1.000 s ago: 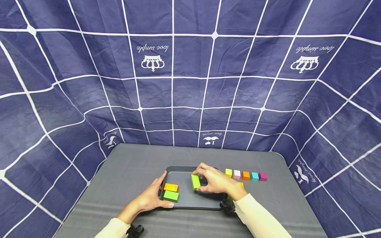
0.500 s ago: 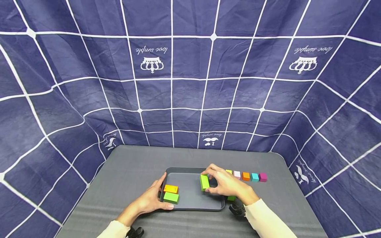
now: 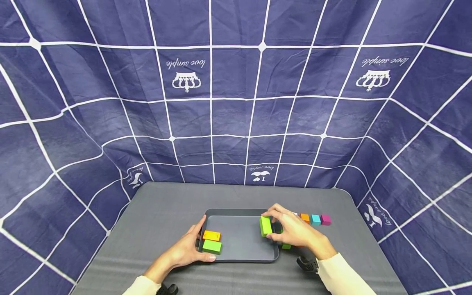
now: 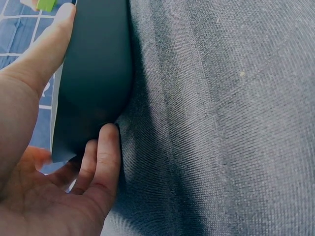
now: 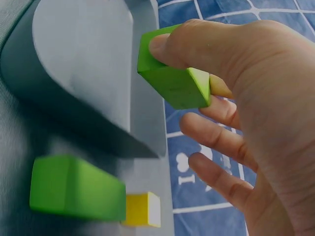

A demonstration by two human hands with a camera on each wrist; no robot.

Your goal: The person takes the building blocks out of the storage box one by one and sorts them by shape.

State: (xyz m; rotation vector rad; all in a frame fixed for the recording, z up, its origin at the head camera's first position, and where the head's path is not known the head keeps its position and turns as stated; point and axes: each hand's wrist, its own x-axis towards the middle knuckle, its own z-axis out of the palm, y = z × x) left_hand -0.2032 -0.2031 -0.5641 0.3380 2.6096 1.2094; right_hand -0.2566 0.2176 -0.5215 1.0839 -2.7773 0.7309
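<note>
In the head view, my right hand [image 3: 291, 229] pinches a light green rectangular block [image 3: 265, 226] over the right end of a dark grey tray [image 3: 239, 259]. The right wrist view shows the thumb [image 5: 170, 49] pressing one face of this block [image 5: 179, 88], with other fingers behind it. My left hand [image 3: 186, 248] holds the tray's front left corner, thumb on the front rim. From the left wrist, the fingers [image 4: 108, 152] lie against the tray's outer wall [image 4: 96, 73]. Inside the tray's left end sit a yellow-orange block [image 3: 212, 235] and a green block [image 3: 212, 246].
Right of the tray, an orange cube [image 3: 305, 218], a cyan cube [image 3: 315, 219] and a purple cube [image 3: 325, 219] stand in a row on the grey table [image 3: 166, 200]. Another green block [image 5: 76, 189] and a yellow block [image 5: 137, 210] lie beside the tray's right wall.
My right hand has carried the light green block rightward, from the middle of the tray to its right end. My left hand has stayed at the tray's corner.
</note>
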